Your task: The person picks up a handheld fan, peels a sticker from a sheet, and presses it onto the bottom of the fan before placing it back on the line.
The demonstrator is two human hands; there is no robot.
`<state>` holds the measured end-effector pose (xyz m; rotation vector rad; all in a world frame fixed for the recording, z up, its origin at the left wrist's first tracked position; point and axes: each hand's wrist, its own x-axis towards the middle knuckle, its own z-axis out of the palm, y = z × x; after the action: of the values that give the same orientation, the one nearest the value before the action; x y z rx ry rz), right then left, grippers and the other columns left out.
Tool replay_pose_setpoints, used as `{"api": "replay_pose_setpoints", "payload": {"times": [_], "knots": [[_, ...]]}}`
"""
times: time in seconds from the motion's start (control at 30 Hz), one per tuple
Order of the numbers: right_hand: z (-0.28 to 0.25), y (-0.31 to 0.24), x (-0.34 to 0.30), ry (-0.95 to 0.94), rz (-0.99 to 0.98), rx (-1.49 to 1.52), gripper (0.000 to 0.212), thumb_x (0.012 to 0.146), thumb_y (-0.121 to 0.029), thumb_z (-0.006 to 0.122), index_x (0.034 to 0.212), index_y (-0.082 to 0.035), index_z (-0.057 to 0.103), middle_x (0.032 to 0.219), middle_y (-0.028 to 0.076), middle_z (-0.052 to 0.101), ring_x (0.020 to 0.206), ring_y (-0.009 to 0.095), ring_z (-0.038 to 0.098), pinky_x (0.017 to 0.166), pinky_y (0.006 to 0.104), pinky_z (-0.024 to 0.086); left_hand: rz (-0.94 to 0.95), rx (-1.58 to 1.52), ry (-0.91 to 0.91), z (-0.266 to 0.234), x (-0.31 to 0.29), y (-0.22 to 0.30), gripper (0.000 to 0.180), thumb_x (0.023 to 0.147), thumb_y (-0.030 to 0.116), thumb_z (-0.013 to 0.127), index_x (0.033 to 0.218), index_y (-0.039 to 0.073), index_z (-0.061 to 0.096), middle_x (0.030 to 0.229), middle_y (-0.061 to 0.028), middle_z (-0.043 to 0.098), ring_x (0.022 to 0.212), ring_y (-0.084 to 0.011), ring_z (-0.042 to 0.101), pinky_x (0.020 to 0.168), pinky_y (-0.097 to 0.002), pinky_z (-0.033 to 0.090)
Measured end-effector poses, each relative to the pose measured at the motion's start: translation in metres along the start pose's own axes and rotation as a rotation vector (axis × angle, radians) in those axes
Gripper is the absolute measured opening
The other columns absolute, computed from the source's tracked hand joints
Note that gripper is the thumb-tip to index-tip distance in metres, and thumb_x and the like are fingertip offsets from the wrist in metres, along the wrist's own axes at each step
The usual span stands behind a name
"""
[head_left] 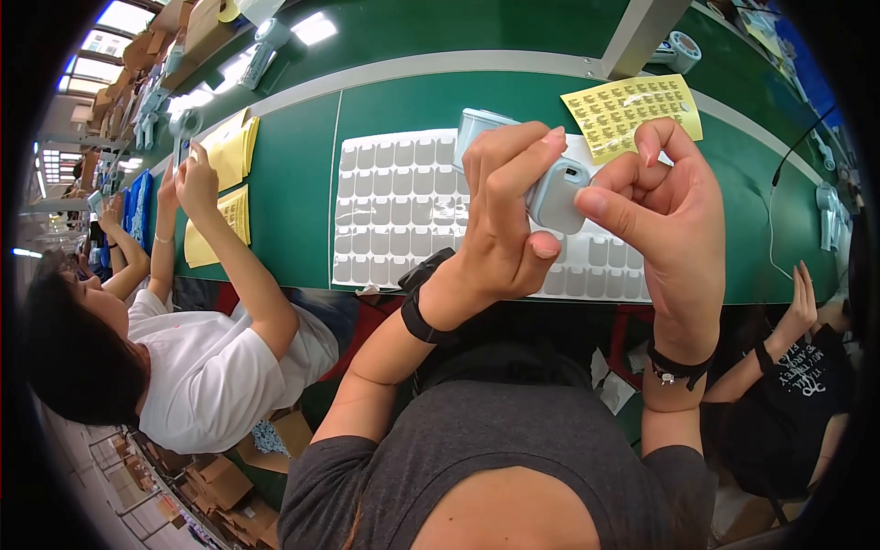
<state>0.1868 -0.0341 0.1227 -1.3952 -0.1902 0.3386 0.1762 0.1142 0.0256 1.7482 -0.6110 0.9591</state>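
Observation:
My left hand [500, 206] is wrapped around a light blue handheld device [541, 188]. Its grey face and a small port at the rounded end point toward my right hand, while its other end shows beyond my left fingers. The thumb of my right hand [674, 197] touches the edge of the device by the port, its other fingers curled and the index raised. Whether a small piece sits between those fingers is hard to make out. Beneath both hands lies a white sheet [438, 217] with rows of grey rounded labels, partly covered by my hands and the device.
A yellow sticker sheet [631, 105] lies at the far right of the white sheet; more yellow sheets [220, 225] lie left. A metal post [642, 37] rises at the back. A co-worker [211, 357] at left holds a light blue fan [186, 124]. Another person [788, 394] sits right.

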Motion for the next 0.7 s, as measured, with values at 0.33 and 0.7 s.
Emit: {"api": "replay_pose_setpoints", "payload": {"times": [0.33, 0.7], "knots": [[0.001, 0.002, 0.0, 0.023, -0.042, -0.103, 0.043, 0.074, 0.004, 0.074, 0.092, -0.01, 0.038, 0.073, 0.003, 0.061, 0.068, 0.006, 0.056, 0.064, 0.0169, 0.042, 0.021, 0.061, 0.01, 0.0, -0.001, 0.0, 0.054, 0.098, 0.044, 0.034, 0.128, 0.0, 0.041, 0.114, -0.0196, 0.05, 0.099, -0.0313, 0.049, 0.09, -0.0443, 0.033], [0.009, 0.001, -0.003, 0.063, -0.109, -0.174, 0.041, 0.073, 0.004, 0.073, 0.089, -0.01, 0.038, 0.068, 0.0, 0.058, 0.06, 0.001, 0.048, 0.056, 0.0156, 0.037, 0.036, 0.103, 0.028, 0.0, -0.003, 0.001, 0.049, 0.097, 0.041, 0.04, 0.125, 0.0, 0.041, 0.112, -0.0189, 0.05, 0.098, -0.0308, 0.05, 0.09, -0.0457, 0.034]]}}
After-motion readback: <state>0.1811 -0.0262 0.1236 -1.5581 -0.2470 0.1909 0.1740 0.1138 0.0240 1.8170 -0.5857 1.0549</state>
